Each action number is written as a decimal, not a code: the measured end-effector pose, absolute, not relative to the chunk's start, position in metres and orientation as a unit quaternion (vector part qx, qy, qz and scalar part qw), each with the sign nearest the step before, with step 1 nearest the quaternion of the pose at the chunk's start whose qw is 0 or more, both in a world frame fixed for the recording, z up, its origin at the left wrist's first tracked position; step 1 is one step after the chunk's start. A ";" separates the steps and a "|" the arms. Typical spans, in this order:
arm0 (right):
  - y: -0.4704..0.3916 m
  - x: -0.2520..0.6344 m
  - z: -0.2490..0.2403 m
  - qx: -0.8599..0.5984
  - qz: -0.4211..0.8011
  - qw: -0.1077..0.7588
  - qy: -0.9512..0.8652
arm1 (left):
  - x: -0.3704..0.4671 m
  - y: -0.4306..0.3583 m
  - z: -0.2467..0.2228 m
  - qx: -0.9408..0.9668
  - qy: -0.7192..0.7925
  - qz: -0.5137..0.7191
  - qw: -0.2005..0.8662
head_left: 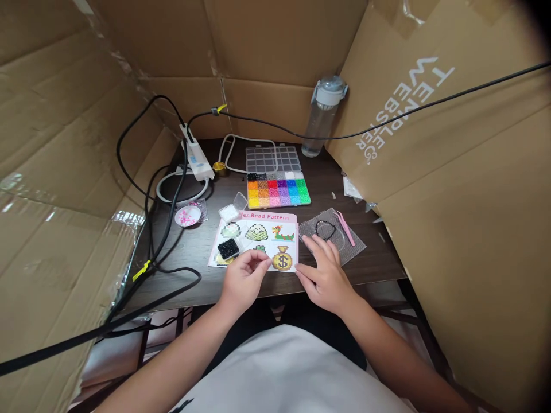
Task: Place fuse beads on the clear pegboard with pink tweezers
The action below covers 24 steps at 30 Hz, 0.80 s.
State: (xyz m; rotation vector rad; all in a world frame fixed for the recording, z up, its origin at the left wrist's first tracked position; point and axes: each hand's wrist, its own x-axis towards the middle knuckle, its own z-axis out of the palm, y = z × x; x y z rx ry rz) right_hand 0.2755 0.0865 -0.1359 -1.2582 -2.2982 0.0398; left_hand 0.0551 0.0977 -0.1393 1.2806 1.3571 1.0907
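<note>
My left hand [246, 280] is closed in a pinch over the lower edge of the bead pattern sheet [293, 218]; what its fingertips hold, if anything, is too small to make out. Just left of it, a small clear box of black beads [228, 248] rests on the sheet. My right hand [322, 271] has its fingers apart, at the sheet's right edge and the lower left of a clear pegboard [356, 248]. On that pegboard lie a ring of dark beads [326, 230] and pink tweezers [345, 228]. A box of white beads [228, 213] touches the sheet's top left.
Behind the sheet stands an open multicolour bead case [279, 190]. A white dish of pink beads [188, 216] is at the left, near black cables and a power strip [197, 158]. A water bottle [321, 117] stands at the back, and cardboard walls [267, 103] surround the table.
</note>
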 end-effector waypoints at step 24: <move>0.106 0.352 -0.141 -0.711 0.073 0.217 -0.665 | 0.084 0.089 -0.119 0.503 0.508 0.470 0.518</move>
